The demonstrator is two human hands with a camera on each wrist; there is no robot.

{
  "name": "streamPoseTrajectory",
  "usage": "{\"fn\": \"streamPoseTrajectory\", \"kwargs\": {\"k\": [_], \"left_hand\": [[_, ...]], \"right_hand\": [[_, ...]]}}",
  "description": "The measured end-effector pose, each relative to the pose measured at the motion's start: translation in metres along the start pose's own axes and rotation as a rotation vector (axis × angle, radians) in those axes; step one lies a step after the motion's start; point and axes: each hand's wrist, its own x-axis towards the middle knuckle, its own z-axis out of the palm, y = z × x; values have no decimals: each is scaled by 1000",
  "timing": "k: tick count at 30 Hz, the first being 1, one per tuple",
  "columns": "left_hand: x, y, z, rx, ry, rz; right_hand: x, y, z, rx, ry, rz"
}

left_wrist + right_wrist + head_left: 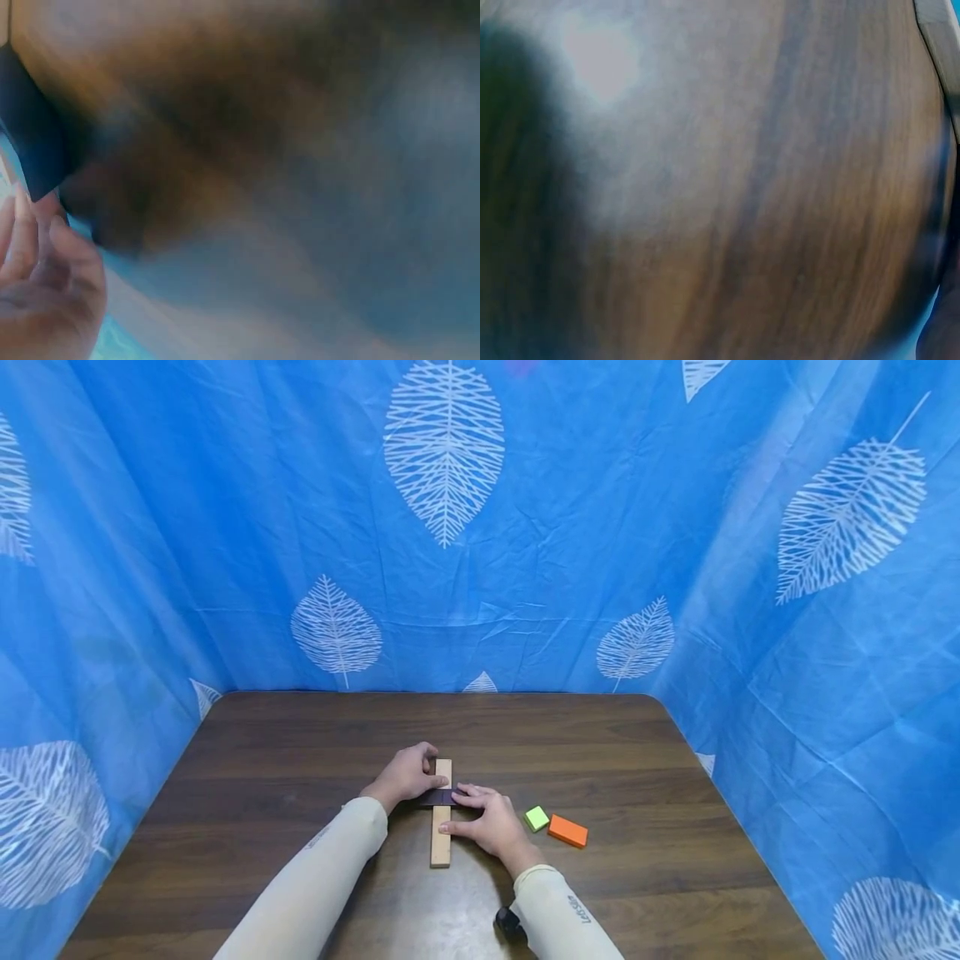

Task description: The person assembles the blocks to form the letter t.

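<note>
A pale wooden strip (440, 843) lies lengthwise near the table's middle, and a dark flat bar (442, 797) crosses it. My left hand (405, 777) is at the strip's far part, its thumb tip overlapping the strip just beyond the bar; I cannot tell whether the fingers pinch anything. From the other side my right hand (493, 827) reaches in with fingers extended, fingertips on the bar and thumb on the strip. In the left wrist view, a dark block end (34, 127) is close above the fingers (75, 255). The right wrist view catches mostly blurred tabletop.
A lime-green block (536, 818) and an orange rectangular block (567, 832) lie just right of my right hand on the brown wooden table (637, 777). A small black object (508, 920) sits at my right sleeve. Blue leaf-print cloth (525, 568) hangs around the table.
</note>
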Motion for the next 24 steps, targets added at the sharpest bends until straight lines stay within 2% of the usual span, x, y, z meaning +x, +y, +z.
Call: {"fn": "streamPoseTrajectory", "kwargs": {"k": [3,5,7,10,13,17,21,24], "left_hand": [[-5,-7,0,-49,57,35],[-10,-12,-2,-71,70,67],[-14,-16,-4,-76,53,99],[-19,-21,-5,-51,-17,151],[-21,-24,-5,-28,-53,186],[-20,-27,-3,-17,-64,179],[-19,-29,-1,-29,-90,131],[-18,-29,0,-44,-99,120]], "right_hand": [[0,0,1,7,-14,1],[1,0,1,5,-17,-3],[1,0,1,-3,-12,-5],[1,1,-1,-15,1,-12],[1,2,-2,-13,5,-23],[1,1,-3,-11,2,-36],[2,0,-3,-20,-5,-34],[3,-2,-5,-47,-13,-44]]}}
